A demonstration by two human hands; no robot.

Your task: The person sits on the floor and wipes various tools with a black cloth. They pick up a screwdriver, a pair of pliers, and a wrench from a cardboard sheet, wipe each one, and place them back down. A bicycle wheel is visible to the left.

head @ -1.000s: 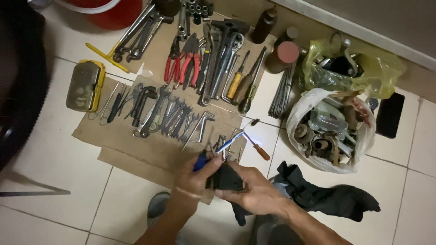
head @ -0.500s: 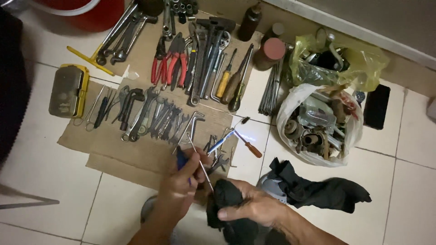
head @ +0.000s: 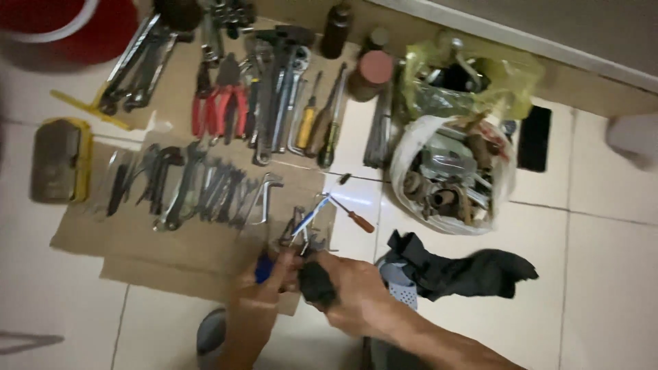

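My left hand (head: 264, 284) and my right hand (head: 353, 288) meet low in the middle of the head view, over the near edge of a sheet of cardboard (head: 144, 250). The left hand grips a blue-handled tool (head: 264, 267) whose thin metal end points up and right. A small black object (head: 317, 282) sits in my right hand, right beside the left hand's fingers. Both hands are motion-blurred, so the exact grip is unclear.
Several wrenches (head: 199, 192) lie in a row on the cardboard, with red-handled pliers (head: 219, 103) and screwdrivers (head: 319, 120) behind. A white bag (head: 452, 178) of metal parts, a yellow bag (head: 473, 79), a black cloth (head: 466, 270) and a yellow-edged case (head: 60, 161) lie around.
My right hand has come back up to the left hand with the black object. The view has shifted slightly, moving the tools rightward in the frame.
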